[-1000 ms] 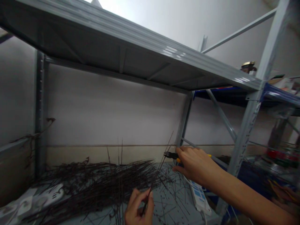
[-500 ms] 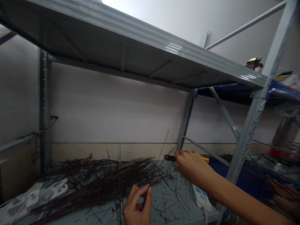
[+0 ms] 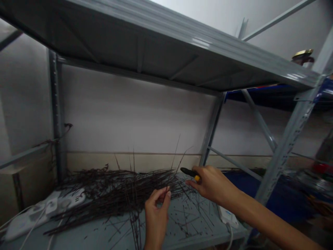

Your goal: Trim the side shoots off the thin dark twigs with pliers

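Low in the middle, my left hand (image 3: 157, 213) pinches a thin dark wire-like stem (image 3: 165, 193) between thumb and fingertips. To its right and a little higher, my right hand (image 3: 208, 180) is closed round pliers with dark jaws and yellow handles (image 3: 189, 172). Their jaws point left, towards thin stems standing up from a heap; I cannot tell whether they touch one. Behind and left of my left hand spreads that heap of thin dark stems (image 3: 111, 198). Short cut bits lie scattered on the grey shelf (image 3: 166, 241) between and below my hands.
White power strips (image 3: 23, 222) with plugs and cords lie at the left. Another white strip (image 3: 227, 217) is at the shelf's right edge. An upper metal shelf (image 3: 156, 38) hangs overhead, with an upright post (image 3: 286, 139) at the right. Behind is a pale wall (image 3: 137, 114).
My view has shifted slightly left. My left hand has risen a little with its stem. The pliers have turned in my right hand, so the jaws now show edge-on.
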A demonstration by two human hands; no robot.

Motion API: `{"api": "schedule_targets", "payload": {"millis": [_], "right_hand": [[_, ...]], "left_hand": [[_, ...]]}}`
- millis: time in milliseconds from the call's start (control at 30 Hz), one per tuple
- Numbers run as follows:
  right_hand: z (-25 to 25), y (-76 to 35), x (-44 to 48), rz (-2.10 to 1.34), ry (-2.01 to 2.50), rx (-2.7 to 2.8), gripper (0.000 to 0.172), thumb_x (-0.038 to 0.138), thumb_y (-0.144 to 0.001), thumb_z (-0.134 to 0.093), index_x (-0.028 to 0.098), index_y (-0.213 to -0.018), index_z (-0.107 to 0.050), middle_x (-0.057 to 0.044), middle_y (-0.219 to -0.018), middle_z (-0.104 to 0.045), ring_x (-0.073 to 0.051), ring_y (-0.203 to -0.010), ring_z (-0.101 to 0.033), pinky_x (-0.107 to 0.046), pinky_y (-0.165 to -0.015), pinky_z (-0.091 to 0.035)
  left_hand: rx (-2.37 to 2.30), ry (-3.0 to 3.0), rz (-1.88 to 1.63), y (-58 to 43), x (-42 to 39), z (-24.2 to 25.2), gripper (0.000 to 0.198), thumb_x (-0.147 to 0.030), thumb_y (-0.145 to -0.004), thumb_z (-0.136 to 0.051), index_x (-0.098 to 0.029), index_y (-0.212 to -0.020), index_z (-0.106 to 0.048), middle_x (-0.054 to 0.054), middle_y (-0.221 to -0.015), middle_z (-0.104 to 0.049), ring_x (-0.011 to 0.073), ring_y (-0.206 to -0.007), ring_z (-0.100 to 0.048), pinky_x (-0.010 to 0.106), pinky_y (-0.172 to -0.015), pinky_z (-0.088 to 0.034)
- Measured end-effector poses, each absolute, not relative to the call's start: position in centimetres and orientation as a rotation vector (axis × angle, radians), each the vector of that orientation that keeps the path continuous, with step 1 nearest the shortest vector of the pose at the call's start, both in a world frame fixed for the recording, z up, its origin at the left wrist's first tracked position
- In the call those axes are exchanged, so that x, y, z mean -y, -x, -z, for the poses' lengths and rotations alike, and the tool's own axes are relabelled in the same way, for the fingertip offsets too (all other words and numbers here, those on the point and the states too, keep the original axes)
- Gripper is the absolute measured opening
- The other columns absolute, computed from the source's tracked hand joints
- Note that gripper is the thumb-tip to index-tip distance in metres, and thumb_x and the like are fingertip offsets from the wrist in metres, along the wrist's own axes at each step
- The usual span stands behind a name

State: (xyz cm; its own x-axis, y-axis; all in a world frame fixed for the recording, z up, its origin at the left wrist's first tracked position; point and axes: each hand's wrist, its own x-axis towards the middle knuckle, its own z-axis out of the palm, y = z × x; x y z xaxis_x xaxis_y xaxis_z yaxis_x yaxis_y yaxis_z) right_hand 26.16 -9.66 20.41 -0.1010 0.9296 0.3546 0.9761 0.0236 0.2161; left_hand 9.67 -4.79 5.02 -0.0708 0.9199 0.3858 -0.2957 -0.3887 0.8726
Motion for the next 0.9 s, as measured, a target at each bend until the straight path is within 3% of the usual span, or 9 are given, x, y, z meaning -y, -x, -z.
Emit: {"api": "schedule_targets", "payload": {"millis": [167,533,700,800,900], "right_hand": [[-19.5,-24.2,10.4,0.694,1.984,2.232,0.021,0.038,-0.093,-0.063,0.018,-0.094,-0.065,-0.008,-0.093,-0.075,-0.030,-0.086,-0.074,-0.033,-0.065,-0.047],[-19.5,-22.8,9.8,1.085,1.996,2.290,0.013,0.025,-0.088,-0.067,0.014,-0.095,-0.066,-0.016,-0.090,-0.072,-0.032,-0.086,-0.069,-0.039,-0.073,-0.051],[-19.0,-22.6,9.8,1.076,2.021,2.346,0.021,0.030,-0.083,-0.074,0.012,-0.093,-0.068,-0.016,-0.088,-0.072,-0.035,-0.082,-0.070,-0.042,-0.070,-0.053],[-18.5,-22.9,9.5,1.058,2.003,2.400,0.008,0.015,-0.087,-0.065,0.013,-0.094,-0.069,-0.015,-0.088,-0.073,-0.032,-0.079,-0.073,-0.037,-0.064,-0.052],[-18.1,-23.3,8.9,0.997,2.012,2.435,0.019,0.002,-0.088,-0.055,0.014,-0.092,-0.070,-0.013,-0.087,-0.075,-0.029,-0.077,-0.075,-0.032,-0.061,-0.049]], "left_hand": [[-0.761,-1.231,-1.597,-10.0,4.2,-4.3,0.049,-0.054,-0.080,-0.073,-0.021,-0.116,-0.078,-0.001,-0.072,-0.052,0.0117,-0.057,-0.048,0.021,-0.047,-0.040],[-0.770,-1.353,-1.733,-10.5,4.1,-3.7,0.045,-0.055,-0.085,-0.068,-0.023,-0.114,-0.078,-0.002,-0.073,-0.044,0.0142,-0.069,-0.049,0.024,-0.069,-0.044],[-0.775,-1.355,-1.769,-10.5,4.4,-3.2,0.043,-0.054,-0.087,-0.066,-0.024,-0.115,-0.077,-0.002,-0.074,-0.044,0.0134,-0.068,-0.048,0.022,-0.066,-0.042],[-0.772,-1.320,-1.769,-10.2,4.8,-3.4,0.042,-0.054,-0.086,-0.068,-0.024,-0.114,-0.078,-0.002,-0.072,-0.044,0.0132,-0.067,-0.047,0.023,-0.066,-0.043],[-0.776,-1.294,-1.758,-10.0,5.0,-3.7,0.044,-0.055,-0.084,-0.069,-0.023,-0.112,-0.079,-0.002,-0.071,-0.044,0.0128,-0.065,-0.047,0.022,-0.062,-0.043]]}}
